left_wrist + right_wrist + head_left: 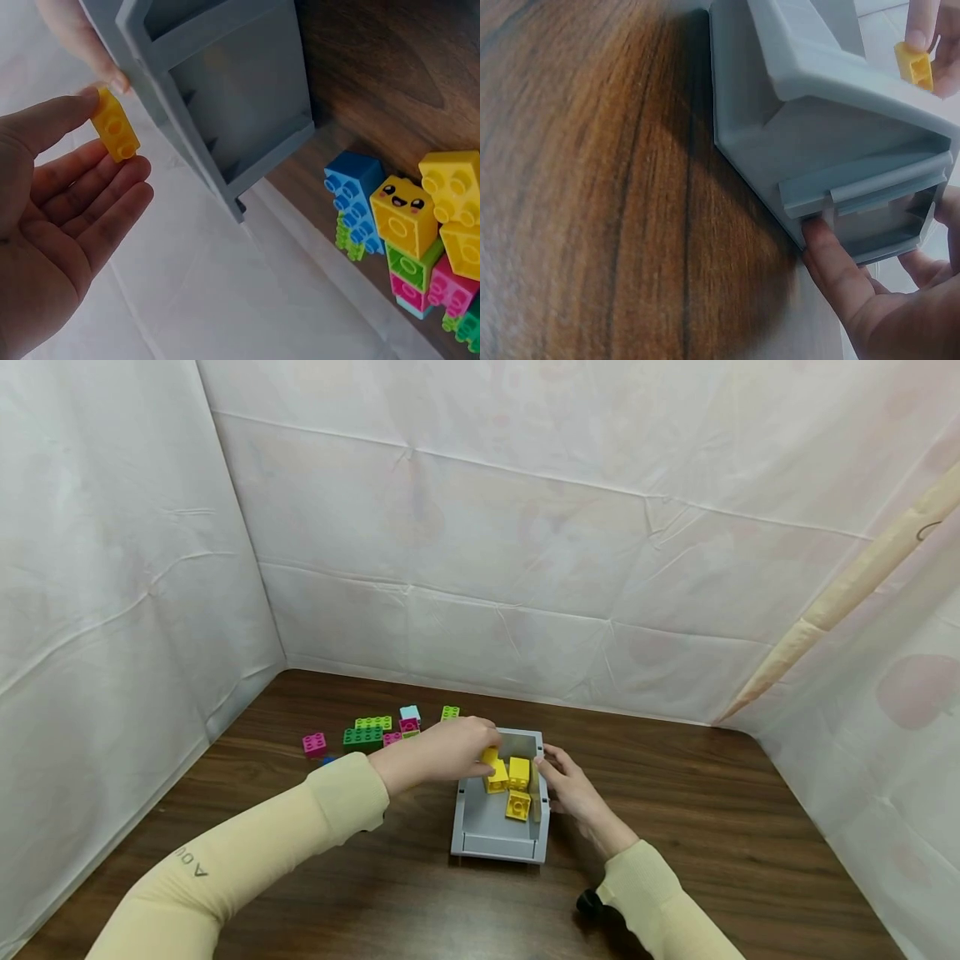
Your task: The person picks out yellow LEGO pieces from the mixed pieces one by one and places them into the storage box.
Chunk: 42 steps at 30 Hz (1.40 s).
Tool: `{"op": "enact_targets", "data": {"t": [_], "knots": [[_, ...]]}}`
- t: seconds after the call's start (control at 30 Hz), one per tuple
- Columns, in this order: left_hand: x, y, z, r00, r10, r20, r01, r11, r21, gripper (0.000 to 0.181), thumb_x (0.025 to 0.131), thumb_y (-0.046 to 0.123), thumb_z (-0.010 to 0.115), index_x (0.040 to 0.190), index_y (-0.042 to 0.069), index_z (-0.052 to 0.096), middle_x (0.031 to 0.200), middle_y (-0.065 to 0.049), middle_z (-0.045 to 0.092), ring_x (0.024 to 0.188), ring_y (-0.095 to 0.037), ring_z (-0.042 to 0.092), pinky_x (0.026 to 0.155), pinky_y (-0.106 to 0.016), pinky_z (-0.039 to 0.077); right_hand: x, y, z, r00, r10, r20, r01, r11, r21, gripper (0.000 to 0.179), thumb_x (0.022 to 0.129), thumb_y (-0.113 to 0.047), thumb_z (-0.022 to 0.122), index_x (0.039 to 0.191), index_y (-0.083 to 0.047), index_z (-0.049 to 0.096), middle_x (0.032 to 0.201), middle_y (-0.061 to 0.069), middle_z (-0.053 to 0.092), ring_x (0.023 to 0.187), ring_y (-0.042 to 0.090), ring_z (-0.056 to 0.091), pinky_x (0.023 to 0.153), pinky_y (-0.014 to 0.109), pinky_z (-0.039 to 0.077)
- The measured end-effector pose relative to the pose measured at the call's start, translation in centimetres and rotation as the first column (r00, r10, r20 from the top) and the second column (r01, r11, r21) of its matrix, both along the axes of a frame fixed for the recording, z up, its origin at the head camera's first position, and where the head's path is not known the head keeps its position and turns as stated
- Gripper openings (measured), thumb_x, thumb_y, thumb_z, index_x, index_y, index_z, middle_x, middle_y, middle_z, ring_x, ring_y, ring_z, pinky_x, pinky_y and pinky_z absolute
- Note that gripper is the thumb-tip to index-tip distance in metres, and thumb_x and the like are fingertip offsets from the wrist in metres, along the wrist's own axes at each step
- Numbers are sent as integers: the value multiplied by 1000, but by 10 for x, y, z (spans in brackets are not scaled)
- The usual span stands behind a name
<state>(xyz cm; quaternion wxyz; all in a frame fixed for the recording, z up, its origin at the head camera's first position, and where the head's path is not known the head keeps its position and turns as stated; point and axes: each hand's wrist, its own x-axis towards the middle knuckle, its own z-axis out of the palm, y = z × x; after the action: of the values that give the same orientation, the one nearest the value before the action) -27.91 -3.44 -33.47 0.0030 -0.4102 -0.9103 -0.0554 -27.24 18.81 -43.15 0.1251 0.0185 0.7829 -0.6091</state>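
Note:
My left hand (461, 750) is over the grey storage bin (468, 842), pinching a small yellow building brick (115, 126) between thumb and fingertips. In the left wrist view the brick shows its studs. Inside the bin lie several yellow bricks (517, 806), in a loose group. My right hand (576, 789) grips the bin's right wall, thumb at the rim. From the right wrist view, fingers (840, 274) press against the ridged outer side of the bin.
Left of the bin, several bricks lie on the dark wooden table (712, 827): a dark green brick (363, 739), a pink brick (314, 744) and a smiling yellow brick (405, 214) among them. My left forearm hides part of this group. Pale curtains (487, 527) surround the table.

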Motion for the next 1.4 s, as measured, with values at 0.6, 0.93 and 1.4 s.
{"op": "enact_targets", "data": {"t": [0.6, 0.93, 1.4], "knots": [[-10, 14, -27, 998, 5, 62, -4, 1000, -30, 34, 84, 25, 72, 112, 7, 68, 109, -3, 67, 93, -12, 63, 83, -26, 53, 1, -1, 1, 1000, -4, 5, 3, 1000, 4, 53, 98, -38, 48, 144, -18, 33, 142, 15, 39, 118, 34, 51, 80, 44, 53], [-16, 17, -37, 997, 21, 73, -19, 999, -28, 34, 83, 25, 73, 113, 8, 68, 107, -3, 68, 91, -11, 63, 83, -26, 53, 1, 0, 0, 1000, -1, -7, 1, 1000, -14, 54, 97, -39, 49, 144, -17, 33, 141, 16, 40, 115, 32, 52, 78, 43, 54], [-19, 25, -45, 998, 25, 61, -19, 995, -98, 34, 83, 31, 72, 110, 11, 68, 97, 1, 68, 81, -9, 62, 75, -24, 54, 1, -1, 2, 1000, -7, 5, 7, 1000, -5, 52, 98, -36, 47, 144, -17, 32, 142, 15, 38, 116, 33, 52, 79, 43, 54]]}}
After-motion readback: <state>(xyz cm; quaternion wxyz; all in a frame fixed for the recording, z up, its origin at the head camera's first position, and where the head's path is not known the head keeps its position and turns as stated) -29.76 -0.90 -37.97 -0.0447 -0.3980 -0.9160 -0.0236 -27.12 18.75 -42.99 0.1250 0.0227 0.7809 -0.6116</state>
